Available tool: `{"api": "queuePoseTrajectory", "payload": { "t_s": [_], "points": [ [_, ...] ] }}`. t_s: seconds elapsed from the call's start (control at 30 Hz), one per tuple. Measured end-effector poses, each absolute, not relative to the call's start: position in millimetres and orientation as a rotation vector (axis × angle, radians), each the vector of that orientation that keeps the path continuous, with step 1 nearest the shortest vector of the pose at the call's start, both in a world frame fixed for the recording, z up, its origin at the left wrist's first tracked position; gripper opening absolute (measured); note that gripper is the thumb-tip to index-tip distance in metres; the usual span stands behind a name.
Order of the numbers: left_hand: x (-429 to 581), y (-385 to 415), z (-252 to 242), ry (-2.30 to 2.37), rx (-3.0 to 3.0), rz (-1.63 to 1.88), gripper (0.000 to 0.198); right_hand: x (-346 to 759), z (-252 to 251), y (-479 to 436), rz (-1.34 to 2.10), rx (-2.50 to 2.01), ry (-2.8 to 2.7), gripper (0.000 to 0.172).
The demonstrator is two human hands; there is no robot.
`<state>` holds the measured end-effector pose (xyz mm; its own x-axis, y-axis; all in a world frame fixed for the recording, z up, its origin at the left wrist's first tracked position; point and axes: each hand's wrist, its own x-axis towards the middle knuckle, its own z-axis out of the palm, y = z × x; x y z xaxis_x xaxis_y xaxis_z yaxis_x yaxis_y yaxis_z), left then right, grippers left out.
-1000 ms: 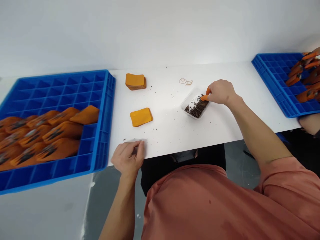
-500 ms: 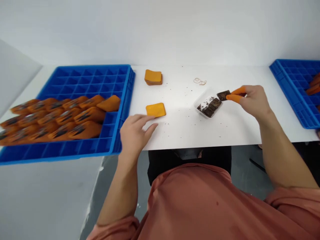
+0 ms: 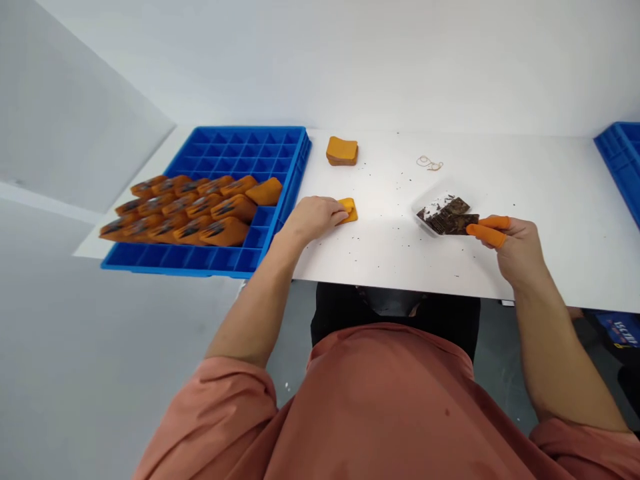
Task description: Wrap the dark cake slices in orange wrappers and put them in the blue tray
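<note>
- With orange-capped fingers [image 3: 486, 235] of right hand [image 3: 521, 251], pinching thin dark-brown rectangle [image 3: 459, 225] at edge of translucent plastic box [image 3: 431, 202]
- With left hand [image 3: 315, 217], touching flat yellow-orange pouch [image 3: 353, 212] on white table [image 3: 380, 243]; cannot tell if grasping

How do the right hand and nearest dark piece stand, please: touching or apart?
Touching: the head view shows the right hand pinching that dark piece between orange-covered fingers.

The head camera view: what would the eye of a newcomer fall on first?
Probably the blue tray at left, with its rows of orange pieces. Next, to the right, orange covers on the right hand, which holds a dark brown piece at a clear container's edge. Between these, the left hand touches a yellow-orange piece on the white table.
</note>
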<state>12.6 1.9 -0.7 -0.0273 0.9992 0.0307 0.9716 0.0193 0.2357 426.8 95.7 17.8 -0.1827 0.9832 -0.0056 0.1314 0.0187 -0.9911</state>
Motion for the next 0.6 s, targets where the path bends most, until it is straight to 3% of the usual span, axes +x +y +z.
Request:
{"api": "queuePoseTrajectory", "payload": {
  "t_s": [0.27, 0.47, 0.6],
  "points": [
    [20.2, -7.2, -12.7, 2.330, 2.102, 0.290, 0.038, 413.1, 4.4, 86.4, 1.417, -1.163, -1.377, 0.028],
    [35.2, -12.4, 5.4, 2.272, 1.685, 1.147, 0.017, 403.3, 7.9, 92.2, 1.449, -1.072, -1.286, 0.033],
    [71.0, -1.1, 26.5, 1.903, 1.361, 1.477, 0.024, 397.3, 13.9, 105.5, 1.489, -1.000, -1.192, 0.034]
  ]
}}
